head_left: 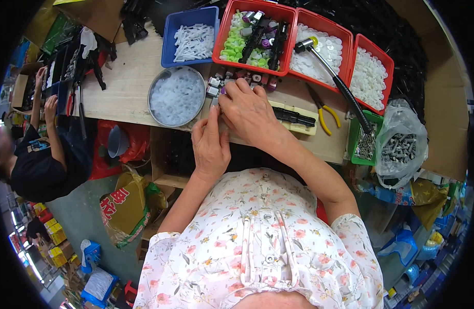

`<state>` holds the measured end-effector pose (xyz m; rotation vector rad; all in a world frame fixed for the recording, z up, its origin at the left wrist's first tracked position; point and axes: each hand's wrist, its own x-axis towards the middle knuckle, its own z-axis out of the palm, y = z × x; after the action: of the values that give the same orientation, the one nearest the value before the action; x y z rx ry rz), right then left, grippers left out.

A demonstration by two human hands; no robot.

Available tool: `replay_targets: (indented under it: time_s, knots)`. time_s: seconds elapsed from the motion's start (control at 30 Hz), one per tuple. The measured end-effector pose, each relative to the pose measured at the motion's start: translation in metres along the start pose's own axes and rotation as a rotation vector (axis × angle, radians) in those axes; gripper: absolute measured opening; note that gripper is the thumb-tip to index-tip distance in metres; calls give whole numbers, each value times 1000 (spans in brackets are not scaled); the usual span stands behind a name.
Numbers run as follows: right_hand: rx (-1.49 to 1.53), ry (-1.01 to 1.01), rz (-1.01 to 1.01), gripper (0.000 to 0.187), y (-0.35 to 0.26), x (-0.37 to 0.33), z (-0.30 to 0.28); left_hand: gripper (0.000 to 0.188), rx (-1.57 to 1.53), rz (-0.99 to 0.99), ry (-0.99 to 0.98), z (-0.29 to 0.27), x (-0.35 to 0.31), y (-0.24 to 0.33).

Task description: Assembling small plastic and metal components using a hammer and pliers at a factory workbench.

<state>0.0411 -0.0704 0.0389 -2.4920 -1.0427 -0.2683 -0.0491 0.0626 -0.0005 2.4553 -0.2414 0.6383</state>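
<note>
Left hand [210, 146] and right hand [251, 112] met at bench edge; fingers [214, 114] pinched narrow on a small grey part [215, 101], mostly hidden; purple-grey pieces [232, 77] lay just beyond the fingertips.

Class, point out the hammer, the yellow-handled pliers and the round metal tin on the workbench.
hammer [334, 74], head view, on its black handle.
yellow-handled pliers [327, 114], head view, on a yellow grip.
round metal tin [153, 85], head view, on its left rim.

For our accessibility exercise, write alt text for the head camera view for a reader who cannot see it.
A person's left hand and right hand meet over small parts at a wooden bench's front edge. Behind sit a round tin, blue and red bins, a hammer and yellow pliers.
</note>
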Motion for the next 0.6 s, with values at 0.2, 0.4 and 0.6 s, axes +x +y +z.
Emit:
replay_targets:
  time_s: [0.2, 0.4, 0.6]
  knots:
    - [37, -23, 9, 21, 4, -2, -1, 71, -25, -8, 26, 2, 3, 0]
    - [-5, -40, -12, 18, 3, -6, -10, 76, -31, 2, 8, 4, 0, -1]
    - [-4, -103, -16, 19, -3, -13, -16, 77, 25, -9, 1, -1, 0, 4]
